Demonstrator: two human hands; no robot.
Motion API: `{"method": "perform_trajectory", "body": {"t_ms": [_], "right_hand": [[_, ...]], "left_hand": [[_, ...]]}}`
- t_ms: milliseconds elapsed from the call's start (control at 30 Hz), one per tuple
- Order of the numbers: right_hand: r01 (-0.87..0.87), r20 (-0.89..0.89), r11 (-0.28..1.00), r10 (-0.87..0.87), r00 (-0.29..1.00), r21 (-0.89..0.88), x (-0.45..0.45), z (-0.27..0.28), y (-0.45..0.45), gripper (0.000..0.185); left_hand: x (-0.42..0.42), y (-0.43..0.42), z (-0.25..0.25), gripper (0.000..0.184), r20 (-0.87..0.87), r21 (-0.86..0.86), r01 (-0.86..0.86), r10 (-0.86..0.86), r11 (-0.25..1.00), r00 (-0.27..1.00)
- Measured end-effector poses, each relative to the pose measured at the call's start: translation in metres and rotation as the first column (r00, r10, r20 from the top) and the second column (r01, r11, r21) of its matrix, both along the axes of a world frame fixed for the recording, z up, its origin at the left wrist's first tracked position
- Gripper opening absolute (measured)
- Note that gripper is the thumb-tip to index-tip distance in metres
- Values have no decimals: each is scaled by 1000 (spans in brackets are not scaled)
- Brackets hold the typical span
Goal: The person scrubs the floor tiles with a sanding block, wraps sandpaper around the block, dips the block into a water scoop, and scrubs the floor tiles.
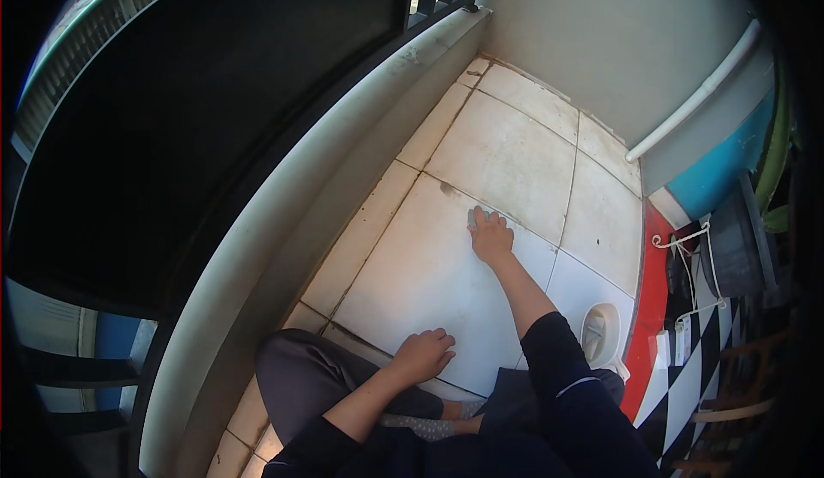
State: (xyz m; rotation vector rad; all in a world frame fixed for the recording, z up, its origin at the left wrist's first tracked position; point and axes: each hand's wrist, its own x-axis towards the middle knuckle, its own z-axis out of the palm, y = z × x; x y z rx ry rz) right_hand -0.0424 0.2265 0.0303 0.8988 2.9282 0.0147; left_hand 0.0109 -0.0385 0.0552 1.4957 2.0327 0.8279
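Observation:
Out in front, my right hand (493,239) presses a small grey-blue scrubbing pad (473,217) against a white floor tile (421,263). Its fingers curl over the pad, hiding most of it. My left hand (421,356) is held near my bent knee (300,366), with fingers loosely curled, slightly apart, and nothing seen in them. A white plastic dipper (611,317) stands on the tiles beside my right forearm; something pale lies inside it, too unclear to name. Dark smudges mark the tile near the pad and the grout lines.
A low grey ledge (283,195) with a black gate panel (215,117) runs along the left. A grey wall (618,40) and white pipe (695,92) bound the far side. Right stand a red strip (652,306), a dark plant pot (736,251) and a white wire stand (687,242).

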Motion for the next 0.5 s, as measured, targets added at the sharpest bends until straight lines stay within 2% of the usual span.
{"method": "perform_trajectory", "body": {"t_ms": [167,233,333,433,500], "right_hand": [[36,-25,993,-39,999,-114,-14,3,17,44],[-37,-44,992,33,999,-118,-4,6,1,45],[-206,-155,977,196,968,-52,33,-6,-39,50],[-216,-125,976,216,968,10,43,-6,-51,52],[-115,-117,992,121,986,59,24,-13,-35,52]], "left_hand": [[-2,2,5,17,28,6,-20,20,1000,999],[-2,2,8,19,31,-35,-3,5,999,1000],[1,3,14,21,52,-76,12,-8,997,999],[3,6,11,20,58,-61,20,-16,998,998],[3,5,8,20,55,-64,24,-21,998,998]]}}
